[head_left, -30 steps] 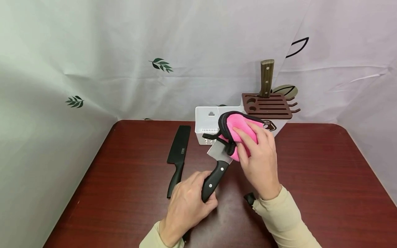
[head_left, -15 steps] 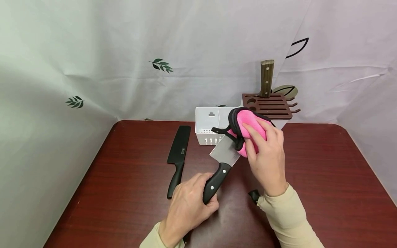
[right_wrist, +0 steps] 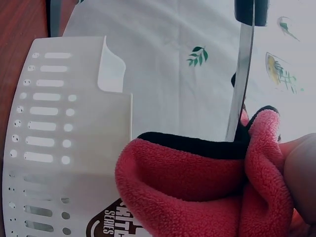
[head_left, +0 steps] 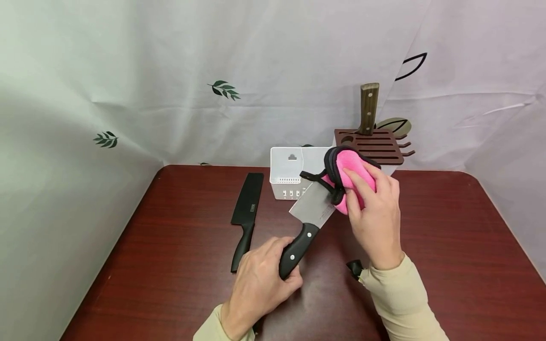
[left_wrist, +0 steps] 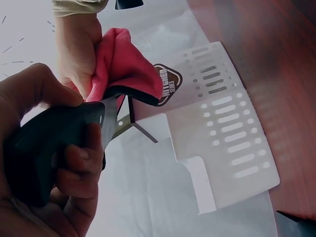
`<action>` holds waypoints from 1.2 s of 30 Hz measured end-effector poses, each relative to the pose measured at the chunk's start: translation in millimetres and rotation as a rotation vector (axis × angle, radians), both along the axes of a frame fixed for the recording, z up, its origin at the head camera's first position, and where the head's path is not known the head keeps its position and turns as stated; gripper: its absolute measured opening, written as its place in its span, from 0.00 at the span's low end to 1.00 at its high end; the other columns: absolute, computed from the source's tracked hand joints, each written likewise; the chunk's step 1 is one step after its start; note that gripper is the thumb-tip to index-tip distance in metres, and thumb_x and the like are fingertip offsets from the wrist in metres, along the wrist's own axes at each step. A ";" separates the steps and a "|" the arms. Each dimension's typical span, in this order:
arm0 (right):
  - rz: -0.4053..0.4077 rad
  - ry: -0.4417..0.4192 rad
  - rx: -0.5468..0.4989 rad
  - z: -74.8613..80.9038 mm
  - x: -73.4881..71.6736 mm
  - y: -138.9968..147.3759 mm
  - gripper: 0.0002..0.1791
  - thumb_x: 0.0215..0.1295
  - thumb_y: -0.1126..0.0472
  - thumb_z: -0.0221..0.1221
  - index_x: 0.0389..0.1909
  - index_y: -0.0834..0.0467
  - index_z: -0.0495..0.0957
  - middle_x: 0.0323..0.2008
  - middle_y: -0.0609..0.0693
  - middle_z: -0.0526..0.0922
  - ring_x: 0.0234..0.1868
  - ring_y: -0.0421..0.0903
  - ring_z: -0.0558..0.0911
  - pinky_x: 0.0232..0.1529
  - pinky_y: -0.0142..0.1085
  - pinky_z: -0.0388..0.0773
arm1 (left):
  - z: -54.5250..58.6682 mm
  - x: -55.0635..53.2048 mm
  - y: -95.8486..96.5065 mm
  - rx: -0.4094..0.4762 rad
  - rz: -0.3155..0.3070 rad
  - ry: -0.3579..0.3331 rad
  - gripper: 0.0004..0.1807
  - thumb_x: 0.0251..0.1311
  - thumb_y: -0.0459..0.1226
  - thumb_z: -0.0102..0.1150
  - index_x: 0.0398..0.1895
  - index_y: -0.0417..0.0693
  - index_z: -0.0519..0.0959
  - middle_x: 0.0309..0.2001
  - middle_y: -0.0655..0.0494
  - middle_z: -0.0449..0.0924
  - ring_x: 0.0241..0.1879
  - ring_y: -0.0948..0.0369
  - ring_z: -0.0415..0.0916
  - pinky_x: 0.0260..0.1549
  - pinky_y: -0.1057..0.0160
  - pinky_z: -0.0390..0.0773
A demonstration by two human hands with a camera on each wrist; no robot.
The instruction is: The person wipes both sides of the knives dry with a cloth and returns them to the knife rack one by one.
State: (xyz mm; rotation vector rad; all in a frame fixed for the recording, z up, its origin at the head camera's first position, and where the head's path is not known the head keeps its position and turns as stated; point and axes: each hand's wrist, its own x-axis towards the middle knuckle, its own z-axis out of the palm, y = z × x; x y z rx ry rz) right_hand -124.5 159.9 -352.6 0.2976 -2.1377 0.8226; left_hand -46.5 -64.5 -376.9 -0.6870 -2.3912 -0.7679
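Note:
My left hand (head_left: 262, 282) grips the black riveted handle of a cleaver-like knife (head_left: 313, 206), its blade slanting up and to the right above the table. In my right hand (head_left: 377, 220) is a folded pink cloth (head_left: 351, 175) with black edging and a loop, wrapped over the far part of the blade, which it hides. The right wrist view shows the cloth (right_wrist: 197, 182) folded around the blade (right_wrist: 242, 74). Left of these lies an all-black knife (head_left: 247, 203), handle toward me.
Behind the cloth stands a white knife holder (head_left: 286, 166) with a brown slotted top (head_left: 375, 147), hooks on its right side and a wood-handled knife (head_left: 368, 109) upright in it. A black handle end (head_left: 355, 268) shows by my right sleeve. A patterned curtain (head_left: 170, 71) backs the table (head_left: 448, 227).
My right hand has slid the cloth up and right along the blade, away from the handle, so more of the blade shows. My left hand has barely moved.

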 end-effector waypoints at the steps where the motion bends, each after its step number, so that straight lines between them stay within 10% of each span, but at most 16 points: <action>1: 0.003 -0.001 0.003 0.0 0.2 0.2 0.17 0.65 0.67 0.59 0.53 0.58 0.85 0.60 0.62 0.77 0.51 0.68 0.70 0.47 0.53 0.69 | 0.0 -0.2 -0.2 0.001 0.003 0.003 0.25 0.36 0.34 0.70 0.45 0.45 0.82 0.32 0.63 0.81 0.24 0.67 0.75 0.25 0.66 0.76; 36: 0.220 -0.047 0.175 2.4 16.0 -13.9 0.16 0.60 0.68 0.63 0.49 0.56 0.87 0.57 0.60 0.78 0.53 0.62 0.73 0.50 0.50 0.75 | 0.6 -3.5 -4.0 -0.015 0.126 -0.056 0.26 0.34 0.36 0.74 0.45 0.46 0.82 0.33 0.60 0.81 0.24 0.66 0.76 0.24 0.65 0.75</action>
